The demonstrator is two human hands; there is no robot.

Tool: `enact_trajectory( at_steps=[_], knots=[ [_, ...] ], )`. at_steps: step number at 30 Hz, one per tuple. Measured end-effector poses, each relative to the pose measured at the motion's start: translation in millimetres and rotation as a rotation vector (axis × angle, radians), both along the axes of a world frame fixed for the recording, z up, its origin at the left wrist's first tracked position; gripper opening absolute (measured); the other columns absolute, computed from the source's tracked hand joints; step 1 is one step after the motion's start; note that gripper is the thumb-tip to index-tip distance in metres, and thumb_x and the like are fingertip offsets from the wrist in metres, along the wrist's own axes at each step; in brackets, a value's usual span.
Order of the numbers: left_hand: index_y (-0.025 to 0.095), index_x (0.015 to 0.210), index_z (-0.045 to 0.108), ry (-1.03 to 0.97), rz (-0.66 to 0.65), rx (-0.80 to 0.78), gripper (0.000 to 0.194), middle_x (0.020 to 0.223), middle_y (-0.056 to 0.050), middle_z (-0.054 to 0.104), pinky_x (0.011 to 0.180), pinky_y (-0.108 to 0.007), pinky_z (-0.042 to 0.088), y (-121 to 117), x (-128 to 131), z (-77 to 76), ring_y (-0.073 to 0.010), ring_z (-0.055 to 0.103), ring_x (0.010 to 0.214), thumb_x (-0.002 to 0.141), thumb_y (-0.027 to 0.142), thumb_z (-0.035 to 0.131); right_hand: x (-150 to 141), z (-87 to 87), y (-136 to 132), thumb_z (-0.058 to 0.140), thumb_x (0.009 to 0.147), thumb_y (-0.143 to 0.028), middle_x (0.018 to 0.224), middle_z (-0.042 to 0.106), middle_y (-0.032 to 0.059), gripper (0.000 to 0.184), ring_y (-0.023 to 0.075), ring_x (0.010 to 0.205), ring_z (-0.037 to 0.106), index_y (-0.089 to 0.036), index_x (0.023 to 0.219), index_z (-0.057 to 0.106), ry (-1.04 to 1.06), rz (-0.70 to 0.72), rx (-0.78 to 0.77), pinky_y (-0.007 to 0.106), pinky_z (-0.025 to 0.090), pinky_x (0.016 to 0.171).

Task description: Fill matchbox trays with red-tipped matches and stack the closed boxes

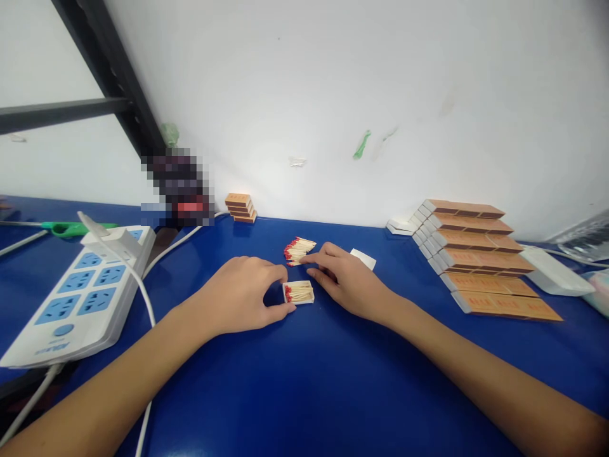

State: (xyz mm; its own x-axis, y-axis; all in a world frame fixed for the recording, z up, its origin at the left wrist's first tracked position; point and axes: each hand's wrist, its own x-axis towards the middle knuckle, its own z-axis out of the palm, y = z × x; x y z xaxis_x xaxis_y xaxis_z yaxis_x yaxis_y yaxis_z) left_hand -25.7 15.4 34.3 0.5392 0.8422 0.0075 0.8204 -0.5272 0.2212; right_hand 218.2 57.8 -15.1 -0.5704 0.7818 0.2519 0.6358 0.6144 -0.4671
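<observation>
My left hand (247, 289) grips the left end of a small white matchbox tray (311, 299), thumb on the near side and fingers on the far side. Inside the tray lie several red-tipped matches (299, 292). Just beyond it, a loose pile of matches (301, 247) is fanned out on the blue table (304, 381), red heads to the left. The index fingertip of my right hand (349, 279) reaches the near right side of the pile. Its thumb is slightly apart from that finger, and I see nothing held between them.
A short stack of matchboxes (241, 207) stands by the wall. On the right rises a stepped stack of matchboxes (480, 254), with a white adapter (554, 271) behind it. A white piece (364, 258) lies behind my right hand. A power strip (80, 292) with cables occupies the left.
</observation>
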Motion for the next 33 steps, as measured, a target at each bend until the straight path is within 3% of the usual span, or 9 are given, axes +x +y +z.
enact_trajectory(
  at_steps=[5, 15, 26, 33],
  knots=[
    [0.021, 0.094, 0.073, 0.004, -0.003, 0.01, 0.026, 0.074, -0.001, 0.068, 0.06, -0.032, 0.036, -1, 1, 1.2, -0.0195, 0.063, 0.066, 0.092, 0.047, 0.072, -1, -3.4, -1, 0.056, 0.105, -0.023, 0.108, 0.063, 0.0067, 0.027, 0.0168, 0.079, 0.063, -0.025, 0.127, 0.072, -0.047, -0.025, 0.021, 0.032, 0.051, 0.072],
    [0.022, 0.097, 0.074, 0.005, 0.001, -0.008, 0.026, 0.076, -0.001, 0.069, 0.06, -0.032, 0.034, 0, 1, 0.7, -0.0199, 0.063, 0.066, 0.092, 0.047, 0.072, -5, -3.5, 0, 0.064, 0.103, -0.025, 0.096, 0.059, 0.0025, 0.009, 0.0136, 0.071, 0.055, -0.021, 0.097, 0.069, -0.016, -0.08, -0.024, 0.028, 0.04, 0.063],
    [0.02, 0.097, 0.074, 0.002, 0.02, 0.056, 0.03, 0.077, -0.002, 0.071, 0.06, -0.032, 0.032, 2, -1, -5.7, -0.02, 0.062, 0.067, 0.093, 0.049, 0.07, -8, 12.3, -16, 0.062, 0.105, -0.023, 0.099, 0.061, 0.0031, 0.007, 0.0142, 0.076, 0.056, -0.021, 0.101, 0.066, 0.011, -0.013, 0.043, 0.028, 0.041, 0.067],
    [0.02, 0.094, 0.073, -0.002, 0.015, 0.067, 0.031, 0.076, -0.002, 0.07, 0.059, -0.031, 0.03, 3, -2, -8.3, -0.0191, 0.061, 0.066, 0.093, 0.05, 0.07, -9, 11.1, -17, 0.065, 0.103, -0.023, 0.093, 0.059, 0.0016, 0.006, 0.0129, 0.073, 0.053, -0.02, 0.099, 0.068, 0.039, 0.032, -0.007, 0.027, 0.039, 0.064]
  ],
)
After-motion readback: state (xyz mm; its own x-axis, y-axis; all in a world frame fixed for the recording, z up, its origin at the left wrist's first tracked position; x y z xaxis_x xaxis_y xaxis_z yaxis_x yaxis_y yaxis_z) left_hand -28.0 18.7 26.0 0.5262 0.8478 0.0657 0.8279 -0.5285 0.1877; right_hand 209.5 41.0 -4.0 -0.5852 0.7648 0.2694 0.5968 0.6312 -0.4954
